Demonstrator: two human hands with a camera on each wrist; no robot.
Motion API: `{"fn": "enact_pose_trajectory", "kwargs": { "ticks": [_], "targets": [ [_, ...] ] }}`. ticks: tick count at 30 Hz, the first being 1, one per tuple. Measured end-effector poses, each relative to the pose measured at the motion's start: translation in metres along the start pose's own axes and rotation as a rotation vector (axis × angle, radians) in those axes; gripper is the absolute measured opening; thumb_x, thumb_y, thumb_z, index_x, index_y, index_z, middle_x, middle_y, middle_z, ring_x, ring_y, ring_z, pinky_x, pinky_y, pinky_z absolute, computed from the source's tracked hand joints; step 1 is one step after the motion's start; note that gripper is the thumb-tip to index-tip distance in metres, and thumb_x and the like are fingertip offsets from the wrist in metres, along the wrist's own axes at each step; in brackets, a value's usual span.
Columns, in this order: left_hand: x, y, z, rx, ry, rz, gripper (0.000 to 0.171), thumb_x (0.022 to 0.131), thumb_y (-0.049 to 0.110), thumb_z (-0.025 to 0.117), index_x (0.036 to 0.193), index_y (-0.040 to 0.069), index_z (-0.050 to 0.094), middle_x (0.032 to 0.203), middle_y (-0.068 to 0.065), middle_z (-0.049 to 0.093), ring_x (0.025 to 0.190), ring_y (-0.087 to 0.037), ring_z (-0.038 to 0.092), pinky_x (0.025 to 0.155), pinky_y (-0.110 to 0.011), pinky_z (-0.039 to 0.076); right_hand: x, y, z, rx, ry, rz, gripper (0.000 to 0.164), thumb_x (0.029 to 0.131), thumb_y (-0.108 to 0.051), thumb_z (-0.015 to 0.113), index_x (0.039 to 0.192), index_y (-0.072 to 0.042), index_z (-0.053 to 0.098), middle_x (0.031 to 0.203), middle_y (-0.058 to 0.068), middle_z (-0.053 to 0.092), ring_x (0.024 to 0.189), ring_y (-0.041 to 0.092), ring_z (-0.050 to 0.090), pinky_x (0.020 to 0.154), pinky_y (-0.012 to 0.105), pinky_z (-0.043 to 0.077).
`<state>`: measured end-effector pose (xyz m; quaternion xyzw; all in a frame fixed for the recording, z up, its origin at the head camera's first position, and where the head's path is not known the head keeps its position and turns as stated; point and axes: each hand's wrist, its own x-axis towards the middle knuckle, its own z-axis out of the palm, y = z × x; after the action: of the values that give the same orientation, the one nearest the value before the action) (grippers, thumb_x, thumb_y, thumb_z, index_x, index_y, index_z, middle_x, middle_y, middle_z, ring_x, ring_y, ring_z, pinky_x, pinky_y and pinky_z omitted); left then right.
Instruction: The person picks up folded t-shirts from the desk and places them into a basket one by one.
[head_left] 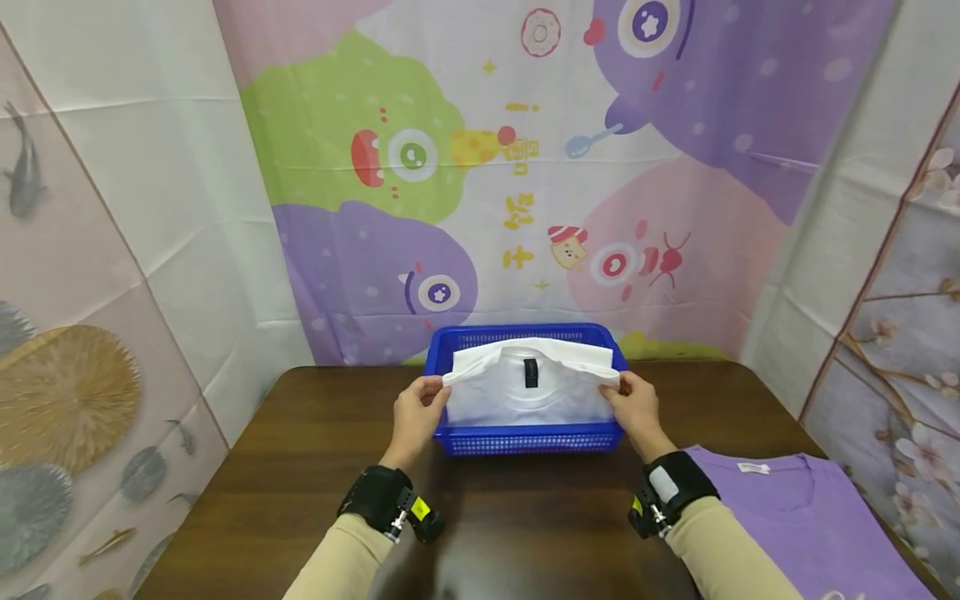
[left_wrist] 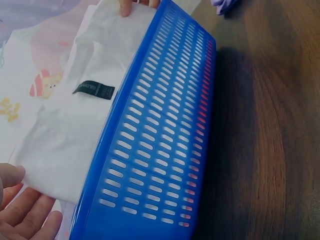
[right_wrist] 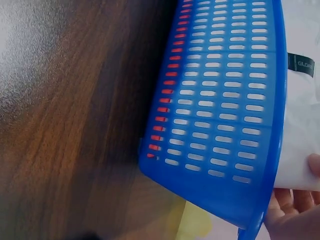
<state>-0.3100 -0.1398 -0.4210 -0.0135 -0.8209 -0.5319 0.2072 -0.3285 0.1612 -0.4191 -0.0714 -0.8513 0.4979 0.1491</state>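
Note:
A folded white T-shirt (head_left: 491,398) with a black neck label lies in a blue slotted plastic basket (head_left: 525,442) at the table's far edge. My left hand (head_left: 417,414) pinches the shirt's left corner at the basket rim. At the opposite corner, my right hand (head_left: 634,410) pinches the shirt between thumb and fingers. The left wrist view shows the left fingers (left_wrist: 30,212) under the white cloth (left_wrist: 62,150) and the thumb on top. In the right wrist view, the right hand (right_wrist: 295,212) holds the cloth just beyond the basket's rim. Red shows through the basket's lowest slots.
A purple T-shirt (head_left: 795,517) is spread out on the right of the dark wooden table (head_left: 525,517). Behind the basket hangs a curtain (head_left: 480,275) with cartoon monsters. Patterned cloth walls stand on both sides.

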Motion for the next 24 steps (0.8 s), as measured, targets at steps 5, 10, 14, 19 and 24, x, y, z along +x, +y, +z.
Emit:
{"fn": "enact_pose_trajectory", "kwargs": {
  "ticks": [5,10,14,19,24],
  "targets": [
    [-0.004,-0.002,-0.004,-0.026,-0.016,-0.01,0.019,0.091,0.007,0.063,0.105,-0.005,0.066,0.103,-0.023,0.072,0.092,-0.032,0.068,0.083,-0.039,0.057,0.002,0.0,0.01,-0.011,-0.009,-0.09,0.017,0.087,-0.002,0.063,0.1,0.008,0.062,0.085,0.021,0.064,0.07,0.014,0.049,0.062,0.02,0.037],
    [-0.01,-0.002,-0.008,-0.035,-0.011,0.005,0.019,0.09,0.008,0.065,0.104,-0.004,0.067,0.1,-0.022,0.072,0.088,-0.03,0.069,0.079,-0.03,0.056,0.002,-0.001,0.023,-0.068,-0.036,-0.169,0.014,0.087,-0.001,0.063,0.099,0.007,0.064,0.096,0.026,0.07,0.073,0.018,0.056,0.063,0.022,0.04],
    [-0.014,-0.001,-0.012,-0.075,-0.017,0.043,0.018,0.09,0.005,0.064,0.103,-0.007,0.066,0.097,-0.024,0.073,0.087,-0.031,0.071,0.076,-0.022,0.056,0.003,-0.002,0.033,-0.108,-0.061,-0.214,0.016,0.087,-0.001,0.063,0.101,0.007,0.064,0.106,0.028,0.069,0.084,0.033,0.063,0.066,0.024,0.044],
    [-0.017,0.001,-0.018,-0.132,-0.019,0.044,0.017,0.091,0.003,0.061,0.103,-0.008,0.066,0.098,-0.025,0.073,0.09,-0.034,0.072,0.073,-0.011,0.051,0.005,-0.003,0.039,-0.103,-0.052,-0.226,0.017,0.087,-0.002,0.063,0.1,0.008,0.065,0.104,0.028,0.07,0.086,0.036,0.065,0.067,0.026,0.047],
    [-0.019,-0.002,-0.026,-0.156,-0.013,0.027,0.017,0.093,0.004,0.059,0.104,-0.008,0.065,0.1,-0.025,0.072,0.092,-0.034,0.071,0.075,-0.012,0.052,0.008,-0.006,0.037,-0.135,-0.094,-0.161,0.033,0.092,-0.01,0.058,0.119,0.009,0.057,0.119,0.032,0.063,0.107,0.043,0.061,0.091,0.047,0.051]
  ]
}}
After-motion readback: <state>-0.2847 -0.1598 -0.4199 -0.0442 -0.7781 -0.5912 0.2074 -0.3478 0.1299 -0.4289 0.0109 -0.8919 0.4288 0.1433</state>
